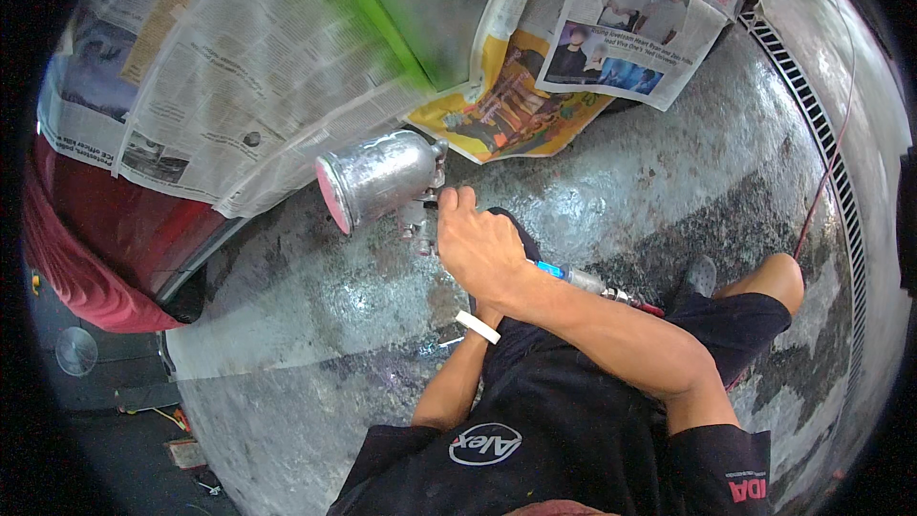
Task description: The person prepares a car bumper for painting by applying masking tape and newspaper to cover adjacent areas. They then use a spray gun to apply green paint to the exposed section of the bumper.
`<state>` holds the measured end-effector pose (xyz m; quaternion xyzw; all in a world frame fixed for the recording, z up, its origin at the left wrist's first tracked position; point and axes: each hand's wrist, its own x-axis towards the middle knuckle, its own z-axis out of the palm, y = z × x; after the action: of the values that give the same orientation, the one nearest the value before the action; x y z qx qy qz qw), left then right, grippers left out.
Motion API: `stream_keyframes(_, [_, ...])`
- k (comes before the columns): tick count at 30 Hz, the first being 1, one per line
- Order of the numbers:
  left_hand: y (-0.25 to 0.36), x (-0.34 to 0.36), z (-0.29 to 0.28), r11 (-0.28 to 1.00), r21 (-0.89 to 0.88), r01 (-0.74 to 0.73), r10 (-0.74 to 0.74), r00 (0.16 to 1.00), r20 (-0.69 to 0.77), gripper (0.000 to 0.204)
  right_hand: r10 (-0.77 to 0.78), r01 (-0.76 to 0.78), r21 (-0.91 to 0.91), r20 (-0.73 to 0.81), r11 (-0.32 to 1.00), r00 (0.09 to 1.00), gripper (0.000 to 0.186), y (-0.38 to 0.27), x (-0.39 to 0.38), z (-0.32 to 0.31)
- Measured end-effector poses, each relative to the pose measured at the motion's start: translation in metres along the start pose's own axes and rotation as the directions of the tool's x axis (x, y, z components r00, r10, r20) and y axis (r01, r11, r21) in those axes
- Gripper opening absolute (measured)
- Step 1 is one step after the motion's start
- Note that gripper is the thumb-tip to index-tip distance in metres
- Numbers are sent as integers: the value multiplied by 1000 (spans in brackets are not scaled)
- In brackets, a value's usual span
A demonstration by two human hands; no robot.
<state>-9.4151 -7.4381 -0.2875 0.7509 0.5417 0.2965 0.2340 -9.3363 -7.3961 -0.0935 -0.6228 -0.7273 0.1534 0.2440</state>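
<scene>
Where the black cloth shirt (573,420) ends, two bare forearms reach forward, the left one (449,392) ringed by a smooth white wristband (478,327) and passing under the right one (611,334). That left hand is hidden behind the other, so I cannot tell how open it is or what it holds. The right hand (480,247) is curled closed around the spray gun (420,229), out in front of the body. Its cup (382,177), a dull metal cylinder with a pinkish flat end, tips to the left. A blue-and-silver hose fitting (578,277) shows beside the right forearm. Below spreads a blotchy, worn grey floor (315,296). Beyond, creased newspaper (267,67) borders a glossy bright green panel (420,0), and a slotted metal grate (812,124) curves along the right.
</scene>
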Motion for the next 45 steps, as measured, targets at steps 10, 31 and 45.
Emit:
stream_keyframes(10, [-1,-2,0,1000,3,4,-4,1000,-1,18,-19,18,-10,-100,1000,995,21,-20,4,-27])
stream_keyframes(31, [0,4,0,1000,1,6,-6,1000,-7,18,21,-21,9,25,1000,999,25,-5,17,-35])
stream_keyframes(45, [-7,5,11,999,34,7,-6,1000,-29,20,-196,200,22,-116,980,974,41,-63,65,-198])
